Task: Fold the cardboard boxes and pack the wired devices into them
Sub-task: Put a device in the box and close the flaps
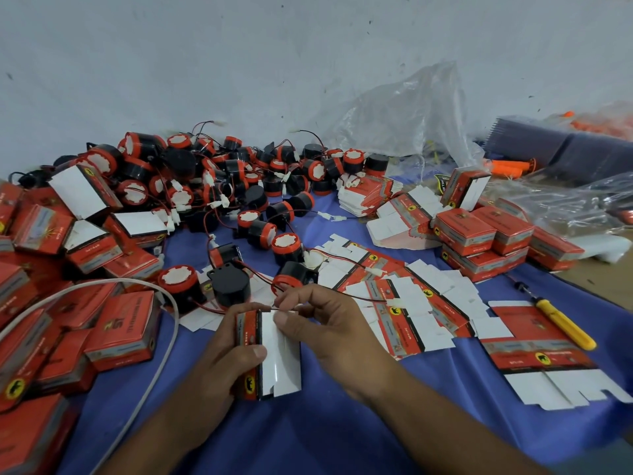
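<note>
My left hand (230, 347) grips a small red cardboard box (270, 354) with its white flap open toward me. My right hand (322, 323) pinches a thin red-and-black wire (363, 298) at the box's open top; the wire runs right to a white connector (397, 302). A heap of round black-and-red wired devices (219, 186) lies beyond, on the blue cloth (308, 423). Flat unfolded boxes (411, 303) are spread to the right of my hands. Whether a device sits inside the held box is hidden.
Closed red boxes pile up at the left (123, 330) and stack at the right (486, 238). A yellow-handled screwdriver (561, 323) lies at the right. A white cable (161, 365) loops on the left. Clear plastic bags (404, 114) stand against the wall.
</note>
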### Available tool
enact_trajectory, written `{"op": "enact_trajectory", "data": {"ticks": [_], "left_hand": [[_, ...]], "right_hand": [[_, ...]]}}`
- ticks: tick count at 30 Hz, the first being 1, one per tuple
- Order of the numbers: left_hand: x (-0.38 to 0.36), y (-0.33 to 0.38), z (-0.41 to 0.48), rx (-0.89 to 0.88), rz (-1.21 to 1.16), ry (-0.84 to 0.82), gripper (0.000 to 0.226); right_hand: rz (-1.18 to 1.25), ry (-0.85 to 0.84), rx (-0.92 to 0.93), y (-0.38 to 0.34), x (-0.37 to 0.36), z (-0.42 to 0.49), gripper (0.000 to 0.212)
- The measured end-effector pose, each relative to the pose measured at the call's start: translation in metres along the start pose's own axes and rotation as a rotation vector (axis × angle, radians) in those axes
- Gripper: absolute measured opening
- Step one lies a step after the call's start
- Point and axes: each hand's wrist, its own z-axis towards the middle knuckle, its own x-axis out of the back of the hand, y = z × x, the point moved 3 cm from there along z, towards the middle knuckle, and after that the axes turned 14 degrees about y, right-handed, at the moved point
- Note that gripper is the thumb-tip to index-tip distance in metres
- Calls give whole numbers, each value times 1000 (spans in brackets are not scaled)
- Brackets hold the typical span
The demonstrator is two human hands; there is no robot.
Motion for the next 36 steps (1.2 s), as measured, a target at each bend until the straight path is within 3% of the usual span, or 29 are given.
{"op": "enact_trajectory", "data": {"ticks": [5,8,11,13,21,26,33,36], "left_hand": [[-2,-1,2,49,-99,57,46],[-2,4,4,135,-309,112,42],[-1,10,3,168,-383,97,52],[-1,12,2,191,-406,98,58],[-7,19,-3,204,-327,97,45],[-5,17,-2,192,-317,92,46],[-3,12,0,128,-262,86,51],[-3,9,0,85,-226,91,48]], "right_hand": [[-76,-4,49,-2,-2,-1,10],[-227,-96,152,-2,-6,-5,32],[-434,-241,238,-4,-7,-9,67],[-478,-249,279,-9,-3,-8,76],[-327,-180,257,-6,1,-4,62],[-405,-183,262,-12,-2,-7,79],[-422,-233,224,-16,2,-6,81],[-353,-260,118,-12,4,-3,64]]}}
